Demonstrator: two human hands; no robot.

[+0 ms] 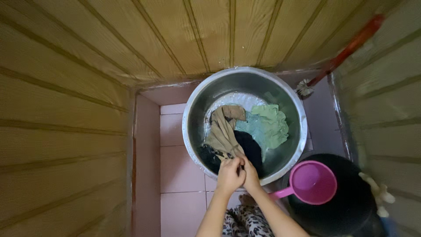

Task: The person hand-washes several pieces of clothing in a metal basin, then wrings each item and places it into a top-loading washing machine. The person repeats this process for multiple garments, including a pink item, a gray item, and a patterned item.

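1. The left hand is clenched into a grip on the near end of a tan cloth, at the front rim of a round metal basin.
2. The right hand presses against the left one, its fingers likewise closed on the same tan cloth where it bunches together; both grips meet at one spot.
3. From the grips the tan cloth runs away from the person, up and slightly left across the basin, spreading wider toward the basin's middle.
4. A dark garment lies under and just beside the tan cloth, touching it near the hands.
5. A pale green cloth sits in the water farther right, apart from both grips.
6. The basin stands on a pink tiled floor, in a corner of ribbed yellow wall panels.
7. A pink scoop rests on a black tub to the right of the hands, near the right forearm.
8. A red-handled brush leans in the far right corner.
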